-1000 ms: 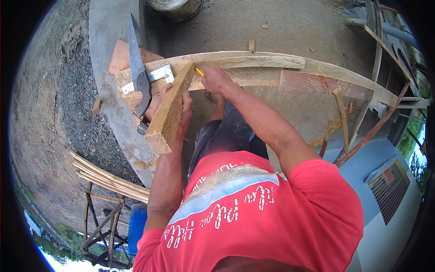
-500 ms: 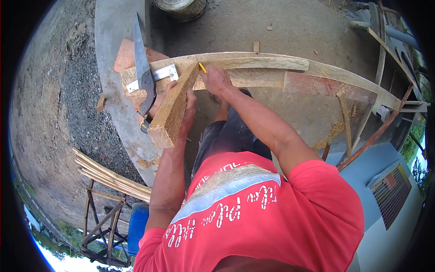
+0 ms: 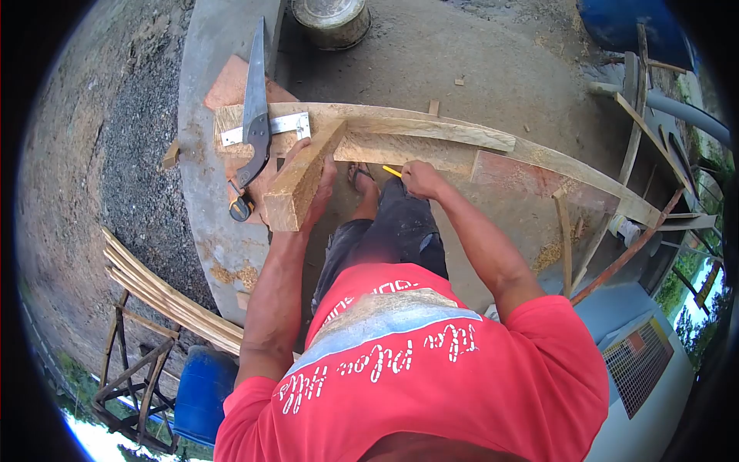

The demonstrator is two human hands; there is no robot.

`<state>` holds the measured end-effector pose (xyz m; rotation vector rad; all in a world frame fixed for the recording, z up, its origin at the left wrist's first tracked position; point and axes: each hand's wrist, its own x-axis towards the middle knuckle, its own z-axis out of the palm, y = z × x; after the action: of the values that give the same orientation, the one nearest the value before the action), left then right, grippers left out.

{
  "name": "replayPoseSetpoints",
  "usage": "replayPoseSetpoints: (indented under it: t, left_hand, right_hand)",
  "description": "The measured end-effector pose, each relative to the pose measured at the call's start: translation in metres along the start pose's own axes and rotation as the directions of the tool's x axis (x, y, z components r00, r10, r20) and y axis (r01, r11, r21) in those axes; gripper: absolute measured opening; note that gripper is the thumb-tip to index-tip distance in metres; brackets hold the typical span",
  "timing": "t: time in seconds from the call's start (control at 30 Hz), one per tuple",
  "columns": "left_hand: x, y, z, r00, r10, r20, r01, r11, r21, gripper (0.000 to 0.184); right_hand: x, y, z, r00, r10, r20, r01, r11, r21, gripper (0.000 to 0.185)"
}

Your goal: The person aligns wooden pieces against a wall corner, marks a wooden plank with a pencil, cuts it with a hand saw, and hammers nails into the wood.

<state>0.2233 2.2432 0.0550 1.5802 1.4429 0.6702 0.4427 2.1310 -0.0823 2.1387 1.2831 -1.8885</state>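
Note:
My left hand [image 3: 322, 190] is wrapped round a short piece of squared timber [image 3: 299, 187], whose near end points back toward me. The timber's far end meets a long wooden board [image 3: 439, 132] on the bench. Between the fingers of my right hand [image 3: 421, 179] is a yellow pencil [image 3: 392, 171], held apart from the wood, over my leg. A handsaw [image 3: 256, 96] with a dark handle lies across a metal try square [image 3: 286, 125], left of the timber. A tape measure [image 3: 241, 208] rests near the saw's handle.
A metal bucket [image 3: 331, 21] stands on the concrete beyond the bench. Long wooden strips [image 3: 165, 296] lie at the left, above a blue drum [image 3: 205, 396]. A reddish board [image 3: 516, 179] and slanted props [image 3: 565, 239] are at the right.
My right hand has drawn back from the timber's far end toward me and to the right, still with the pencil. My left hand stays on the timber. The view has shifted slightly.

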Motion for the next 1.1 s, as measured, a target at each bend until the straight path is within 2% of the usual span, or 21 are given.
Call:
replayPoseSetpoints:
  t: [0.07, 0.13, 0.2, 0.23, 0.27, 0.3, 0.37, 0.47, 0.5, 0.57, 0.7, 0.77, 0.83, 0.87, 0.9, 0.97, 1.03, 1.1]
  left_hand:
    - [-0.02, 0.002, -0.03, 0.998, 0.02, -0.061, -0.012, 0.993, 0.121, 0.033]
    - [-0.041, -0.004, -0.077, 0.998, 0.01, -0.061, 0.002, 0.983, 0.183, 0.035]
    - [-0.066, -0.023, -0.121, 0.991, -0.114, -0.074, 0.125, 0.98, 0.156, 0.037]
    - [-0.073, -0.023, -0.139, 0.971, -0.229, -0.075, 0.24, 0.949, 0.206, 0.039]
    - [-0.08, -0.025, -0.158, 0.935, -0.346, -0.08, 0.355, 0.901, 0.251, 0.04]
    - [-0.086, -0.04, -0.174, 0.898, -0.435, -0.056, 0.422, 0.823, 0.379, 0.038]
    - [-0.091, -0.083, -0.206, 0.786, -0.618, -0.035, 0.508, 0.611, 0.607, 0.035]
    - [-0.117, -0.178, -0.252, 0.772, -0.631, -0.079, 0.48, 0.497, 0.723, 0.035]
    - [-0.123, -0.204, -0.267, 0.769, -0.632, -0.098, 0.464, 0.446, 0.765, 0.035]
    - [-0.122, -0.223, -0.287, 0.587, -0.791, -0.172, 0.707, 0.397, 0.585, 0.034]
    - [-0.12, -0.269, -0.296, 0.479, -0.867, -0.14, 0.803, 0.368, 0.468, 0.036]
    - [-0.108, -0.288, -0.284, 0.47, -0.869, -0.154, 0.802, 0.347, 0.486, 0.035]
    - [-0.106, -0.328, -0.27, 0.597, -0.766, -0.237, 0.735, 0.405, 0.543, 0.032]
    - [-0.097, -0.335, -0.261, 0.534, -0.816, -0.22, 0.795, 0.396, 0.459, 0.031]
    - [-0.088, -0.338, -0.255, 0.467, -0.864, -0.191, 0.848, 0.375, 0.375, 0.03]
    - [-0.078, -0.362, -0.245, 0.442, -0.881, -0.17, 0.859, 0.361, 0.363, 0.026]
    - [-0.075, -0.398, -0.24, 0.498, -0.849, -0.176, 0.8, 0.371, 0.471, 0.035]
    - [-0.081, -0.432, -0.236, 0.667, -0.707, -0.234, 0.664, 0.422, 0.617, 0.044]
  right_hand:
    - [-0.009, 0.038, -0.008, 0.992, -0.066, -0.106, 0.074, 0.994, 0.078, 0.016]
    - [-0.023, 0.058, -0.019, 0.995, 0.03, -0.095, -0.006, 0.971, 0.24, 0.014]
    - [-0.028, 0.073, -0.026, 0.993, 0.069, -0.1, -0.029, 0.934, 0.356, 0.014]
    - [-0.024, 0.085, -0.026, 0.991, 0.064, -0.116, -0.013, 0.919, 0.394, 0.014]
    - [-0.021, 0.093, -0.024, 0.99, 0.061, -0.128, 0.0, 0.903, 0.429, 0.015]
    - [-0.016, 0.095, -0.023, 0.99, 0.057, -0.131, 0.002, 0.913, 0.409, 0.015]
    - [-0.009, 0.092, -0.022, 0.99, 0.045, -0.131, 0.006, 0.93, 0.366, 0.015]
    - [-0.028, 0.034, -0.023, 0.998, 0.058, -0.004, -0.052, 0.926, 0.374, 0.015]
    - [-0.018, 0.047, -0.016, 1.0, -0.008, 0.025, -0.001, 0.937, 0.349, 0.015]
    - [-0.01, 0.054, -0.008, 0.994, -0.08, 0.069, 0.057, 0.958, 0.282, 0.015]
    - [-0.017, 0.051, -0.001, 0.993, -0.087, 0.082, 0.072, 0.984, 0.165, 0.016]
    - [-0.009, 0.053, -0.003, 0.994, -0.08, 0.075, 0.071, 0.991, 0.11, 0.016]
    - [-0.013, 0.038, 0.0, 0.998, -0.046, 0.042, 0.044, 0.998, 0.037, 0.016]
    - [-0.013, 0.031, 0.0, 1.0, -0.011, 0.017, 0.013, 0.996, -0.09, 0.017]
    - [-0.01, 0.028, 0.001, 1.0, -0.01, 0.008, 0.01, 0.998, -0.057, 0.018]
    - [-0.003, 0.019, 0.001, 0.999, -0.026, -0.019, 0.025, 0.999, -0.044, 0.019]
    - [-0.001, -0.002, 0.003, 0.997, -0.048, -0.061, 0.047, 0.999, -0.019, 0.019]
    - [0.001, -0.022, 0.004, 0.991, -0.071, -0.11, 0.079, 0.994, 0.069, 0.019]
